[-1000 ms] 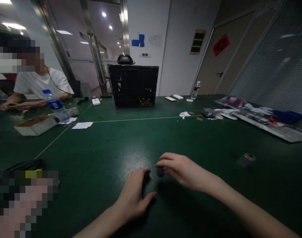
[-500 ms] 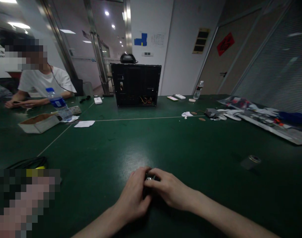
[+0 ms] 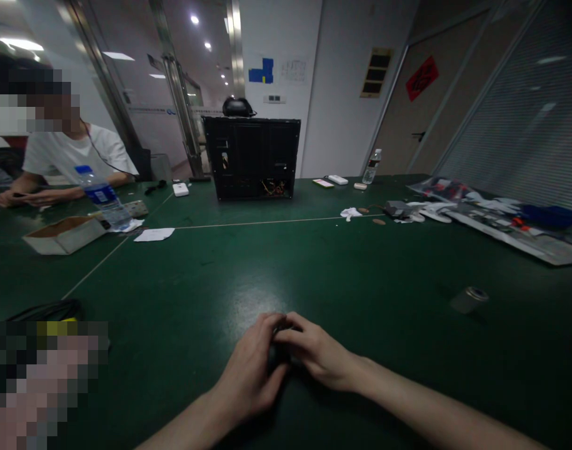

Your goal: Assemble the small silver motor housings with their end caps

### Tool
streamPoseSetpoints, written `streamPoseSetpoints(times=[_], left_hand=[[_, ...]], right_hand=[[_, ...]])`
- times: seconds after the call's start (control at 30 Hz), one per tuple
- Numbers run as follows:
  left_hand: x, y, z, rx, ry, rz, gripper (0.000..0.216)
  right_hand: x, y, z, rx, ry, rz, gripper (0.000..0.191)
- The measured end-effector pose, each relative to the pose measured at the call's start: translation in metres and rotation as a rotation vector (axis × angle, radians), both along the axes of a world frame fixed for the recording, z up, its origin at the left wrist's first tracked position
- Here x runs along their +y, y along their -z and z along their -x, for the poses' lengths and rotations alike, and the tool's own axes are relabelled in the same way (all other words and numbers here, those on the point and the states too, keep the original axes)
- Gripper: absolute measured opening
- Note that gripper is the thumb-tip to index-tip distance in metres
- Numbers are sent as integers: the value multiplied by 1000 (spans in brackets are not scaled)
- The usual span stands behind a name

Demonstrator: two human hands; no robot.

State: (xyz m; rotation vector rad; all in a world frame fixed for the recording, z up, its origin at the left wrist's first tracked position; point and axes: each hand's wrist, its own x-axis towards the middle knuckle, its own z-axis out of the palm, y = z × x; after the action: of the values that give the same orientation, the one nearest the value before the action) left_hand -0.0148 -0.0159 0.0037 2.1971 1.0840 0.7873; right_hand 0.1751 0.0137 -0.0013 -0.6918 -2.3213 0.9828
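Observation:
Close to me over the green table, my left hand curls around a small dark object that is mostly hidden. Curved over its top from the other side is my right hand, its fingertips meeting those of the left. The object's kind cannot be made out between the fingers. Off to the right, apart from both hands, a small grey cylinder with a shiny round end rests on the table.
A black computer case stands at the back. Left are an open box, a blue-capped bottle, black cable and a seated person. Gloves and parts crowd a tray at right.
The right fingers have shifted slightly over the object, hiding the silvery part that showed between them. The whole view has moved a little; the grey cylinder stays on the table.

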Motion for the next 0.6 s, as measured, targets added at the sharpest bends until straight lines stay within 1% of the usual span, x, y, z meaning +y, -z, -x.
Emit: streamPoseSetpoints(times=[0.1,0.2,0.37,0.43,0.5,0.6], left_hand=[[2,-1,-1,-12,-1,40,60],[5,0,0,-24,-3,63,57],[7,-1,1,-64,-13,83,55],[7,-3,1,-74,-25,104,53],[7,-4,1,-77,-30,108,54],[7,-3,1,-89,-60,57,54]], right_hand=[[0,-2,2,98,30,89,36],[-1,-4,4,180,90,186,26],[-6,-1,7,263,157,335,20],[-7,2,8,327,176,405,22],[-7,5,8,404,193,493,29],[-6,10,8,461,218,611,39]])
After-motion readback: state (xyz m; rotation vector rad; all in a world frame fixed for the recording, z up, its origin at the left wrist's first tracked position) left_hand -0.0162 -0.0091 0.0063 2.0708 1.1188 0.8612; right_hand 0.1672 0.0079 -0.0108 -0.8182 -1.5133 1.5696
